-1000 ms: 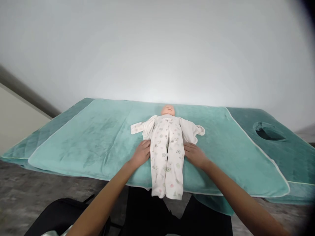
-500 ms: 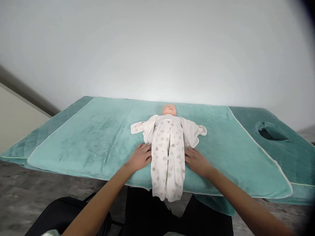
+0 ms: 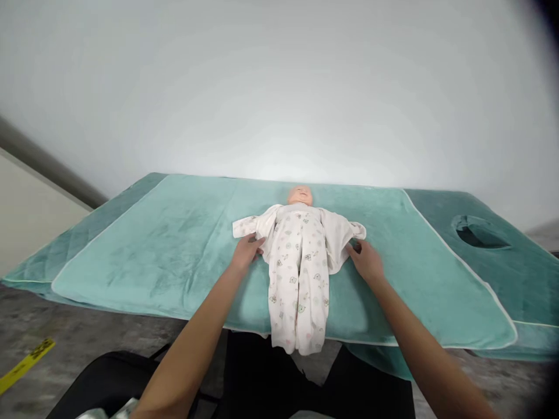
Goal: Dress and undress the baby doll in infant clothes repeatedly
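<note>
A baby doll [image 3: 300,195] lies on its back on a turquoise cover [image 3: 144,250], head toward the wall. Patterned baby pants [image 3: 299,285] are spread over its front, with the legs hanging past the near edge. A white baby shirt [image 3: 335,233] lies under the pants, its printed sleeves spread to both sides. My left hand [image 3: 248,251] is closed on the shirt's left edge, just below the sleeve. On the other side, my right hand [image 3: 367,259] pinches the shirt's right edge near the cuff between thumb and fingers.
The padded table [image 3: 515,279] has a face hole [image 3: 483,237] at its right end. A pale wall [image 3: 279,93] stands behind it. A black chair or bag [image 3: 105,384] is at lower left, near yellow floor tape [image 3: 26,366].
Both hands have moved up and outward from beside the pants to the shirt's side edges and taken hold there. The shirt's right lower corner has shifted. Yellow floor tape has come into view.
</note>
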Tool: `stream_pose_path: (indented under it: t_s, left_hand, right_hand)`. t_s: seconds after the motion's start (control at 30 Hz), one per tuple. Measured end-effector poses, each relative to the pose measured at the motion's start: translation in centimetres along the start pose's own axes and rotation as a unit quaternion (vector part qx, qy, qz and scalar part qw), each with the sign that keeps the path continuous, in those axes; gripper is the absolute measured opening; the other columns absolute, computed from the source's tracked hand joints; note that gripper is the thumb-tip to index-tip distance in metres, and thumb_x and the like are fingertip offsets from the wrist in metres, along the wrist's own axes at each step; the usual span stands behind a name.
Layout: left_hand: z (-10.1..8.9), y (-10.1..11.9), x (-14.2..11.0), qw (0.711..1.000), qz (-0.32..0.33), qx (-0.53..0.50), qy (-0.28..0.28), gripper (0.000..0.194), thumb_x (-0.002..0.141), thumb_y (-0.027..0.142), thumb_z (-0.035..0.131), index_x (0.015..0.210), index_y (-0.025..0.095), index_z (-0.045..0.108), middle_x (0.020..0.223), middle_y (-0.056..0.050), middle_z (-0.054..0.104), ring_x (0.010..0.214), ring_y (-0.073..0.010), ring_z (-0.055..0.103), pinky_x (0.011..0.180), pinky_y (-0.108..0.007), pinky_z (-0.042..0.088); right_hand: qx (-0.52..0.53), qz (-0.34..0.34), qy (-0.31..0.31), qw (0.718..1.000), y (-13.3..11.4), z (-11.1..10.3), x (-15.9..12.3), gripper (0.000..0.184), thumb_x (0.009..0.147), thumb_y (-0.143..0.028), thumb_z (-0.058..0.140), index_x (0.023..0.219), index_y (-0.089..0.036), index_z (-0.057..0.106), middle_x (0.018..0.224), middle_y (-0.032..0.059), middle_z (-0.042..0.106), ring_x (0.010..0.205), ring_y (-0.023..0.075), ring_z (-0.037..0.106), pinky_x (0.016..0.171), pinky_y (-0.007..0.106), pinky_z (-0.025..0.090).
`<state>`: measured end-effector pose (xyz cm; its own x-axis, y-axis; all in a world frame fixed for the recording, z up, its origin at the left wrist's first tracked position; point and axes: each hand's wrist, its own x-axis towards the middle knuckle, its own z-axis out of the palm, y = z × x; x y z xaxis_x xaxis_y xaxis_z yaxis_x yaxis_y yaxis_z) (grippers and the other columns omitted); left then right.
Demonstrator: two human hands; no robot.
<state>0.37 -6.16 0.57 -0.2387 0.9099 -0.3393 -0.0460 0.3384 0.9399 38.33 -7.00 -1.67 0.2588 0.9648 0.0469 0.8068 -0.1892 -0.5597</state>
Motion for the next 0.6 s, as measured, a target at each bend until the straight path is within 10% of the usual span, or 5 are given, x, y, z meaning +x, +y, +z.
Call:
stream_pose_path:
  t_s: [0.2, 0.43, 0.53, 0.6]
  left_hand:
    - [1.1, 1.9, -2.7, 0.995, 0.007, -0.088, -0.049, 0.031, 0.067, 0.04, 0.077, 0.081, 0.017, 0.06, 0.069, 0.0, 0.059, 0.057, -0.0103, 0.053, 0.053, -0.023, 0.043]
    - [3.3, 3.4, -4.8, 0.973, 0.216, -0.086, 0.009, 0.019, 0.076, 0.03, 0.071, 0.085, 0.021, 0.056, 0.09, -0.001, 0.063, 0.085, -0.0167, 0.06, 0.07, -0.026, 0.046]
    - [5.6, 4.3, -6.5, 0.954, 0.3, 0.026, 0.012, 0.011, 0.08, 0.027, 0.066, 0.085, 0.021, 0.057, 0.103, -0.004, 0.066, 0.099, -0.0193, 0.061, 0.083, -0.03, 0.048]
    - [6.7, 5.1, -8.2, 0.935, 0.326, 0.107, -0.086, 0.006, 0.083, 0.027, 0.063, 0.085, 0.022, 0.061, 0.106, -0.005, 0.068, 0.101, -0.0202, 0.062, 0.086, -0.032, 0.049]
  right_hand:
    - [0.2, 0.026, -0.059, 0.978, 0.7, -0.8, 1.2, 0.022, 0.077, -0.043, 0.064, 0.075, -0.021, 0.062, 0.073, 0.0014, 0.064, 0.075, 0.0208, 0.059, 0.07, 0.033, 0.045]
    - [0.635, 0.033, -0.108, 0.764, -3.4, -4.9, -0.3, 0.019, 0.074, -0.041, 0.061, 0.084, -0.025, 0.063, 0.096, 0.0059, 0.071, 0.101, 0.0282, 0.064, 0.086, 0.041, 0.053]
    - [0.611, -0.045, -0.105, 0.784, -8.1, -5.4, -1.1, 0.021, 0.076, -0.046, 0.063, 0.078, -0.026, 0.058, 0.1, 0.0044, 0.071, 0.105, 0.0298, 0.064, 0.091, 0.044, 0.052]
    - [0.54, -0.124, -0.109, 0.826, -10.5, -5.0, -1.8, 0.024, 0.08, -0.049, 0.064, 0.078, -0.026, 0.058, 0.11, 0.0032, 0.07, 0.113, 0.0302, 0.062, 0.096, 0.045, 0.05]
